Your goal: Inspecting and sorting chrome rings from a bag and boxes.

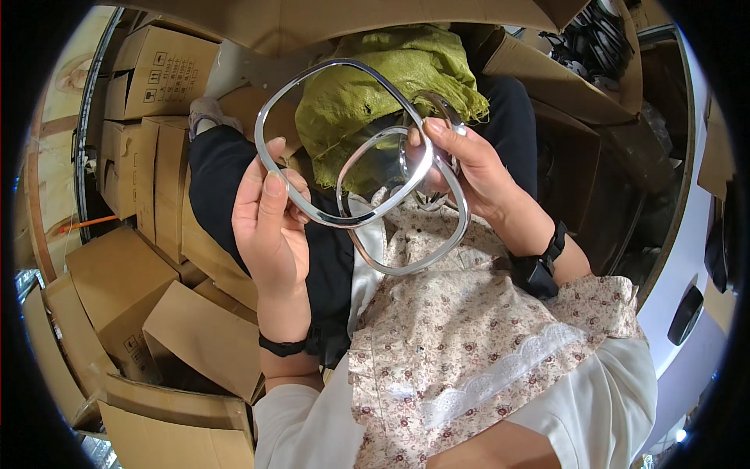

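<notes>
A large rounded chrome ring frame (pixel 337 222) is held up in front of my lap. My left hand (pixel 269 223) pinches its lower left side between thumb and fingers. My right hand (pixel 476 168) grips the same frame at its right side, thumb on top. From that hand also hangs a second, smaller chrome ring (pixel 404 270), overlapping the large one. More shiny curved rims show behind the right fingers; how many is hard to make out. Behind the frames lies a yellow-green woven sack (pixel 351 86), between my legs.
Cardboard boxes (pixel 176 70) are stacked on the left, several with raised flaps (pixel 203 336). At the upper right, an open carton (pixel 547 78) holds black parts (pixel 598 39). A cardboard edge (pixel 312 19) crosses the top. A floral apron (pixel 437 336) covers my lap.
</notes>
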### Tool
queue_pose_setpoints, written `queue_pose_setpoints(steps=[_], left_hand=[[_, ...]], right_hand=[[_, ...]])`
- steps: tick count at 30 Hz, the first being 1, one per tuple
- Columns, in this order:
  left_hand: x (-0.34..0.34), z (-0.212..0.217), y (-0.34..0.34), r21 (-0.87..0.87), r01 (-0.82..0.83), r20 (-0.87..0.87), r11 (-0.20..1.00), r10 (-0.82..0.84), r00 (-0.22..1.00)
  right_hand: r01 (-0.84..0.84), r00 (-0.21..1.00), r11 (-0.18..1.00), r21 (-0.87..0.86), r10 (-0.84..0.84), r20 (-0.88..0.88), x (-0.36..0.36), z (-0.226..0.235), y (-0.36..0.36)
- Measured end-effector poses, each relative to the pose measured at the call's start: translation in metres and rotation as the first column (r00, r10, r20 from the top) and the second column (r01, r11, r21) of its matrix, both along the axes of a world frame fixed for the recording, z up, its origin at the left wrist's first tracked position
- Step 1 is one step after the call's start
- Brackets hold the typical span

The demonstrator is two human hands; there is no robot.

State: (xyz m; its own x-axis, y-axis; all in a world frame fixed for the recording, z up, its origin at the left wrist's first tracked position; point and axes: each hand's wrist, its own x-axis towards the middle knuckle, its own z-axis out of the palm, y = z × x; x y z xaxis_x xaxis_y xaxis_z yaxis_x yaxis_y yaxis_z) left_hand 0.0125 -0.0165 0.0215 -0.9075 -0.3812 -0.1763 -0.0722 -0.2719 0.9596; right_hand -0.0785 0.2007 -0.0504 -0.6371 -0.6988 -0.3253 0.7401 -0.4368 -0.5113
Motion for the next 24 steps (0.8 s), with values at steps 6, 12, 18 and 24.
queue_pose_setpoints(steps=[6, 12, 18, 24], left_hand=[[0.0006, 0.0017, 0.0027, 0.012, -0.003, -0.004, 1.000, 0.004, 1.000], [0.0015, -0.0037, 0.0016, -0.039, 0.012, -0.057, 0.999, -0.014, 0.998], [0.0007, 0.0015, 0.0043, -0.109, -0.023, -0.040, 0.994, 0.019, 0.999], [0.0046, -0.0011, 0.0066, -0.184, -0.005, -0.028, 0.983, 0.000, 1.000]], right_hand=[[-0.007, 1.000, 1.000, 0.012, 0.007, 0.002, 0.0006, 0.0019, 0.0007], [-0.003, 1.000, 0.998, 0.055, 0.004, -0.015, -0.0004, 0.0043, 0.0000], [0.004, 0.998, 0.999, 0.048, -0.001, -0.064, -0.0025, 0.0055, -0.0022], [0.037, 0.993, 0.996, 0.082, -0.027, -0.112, 0.0003, 0.0064, -0.0004]])
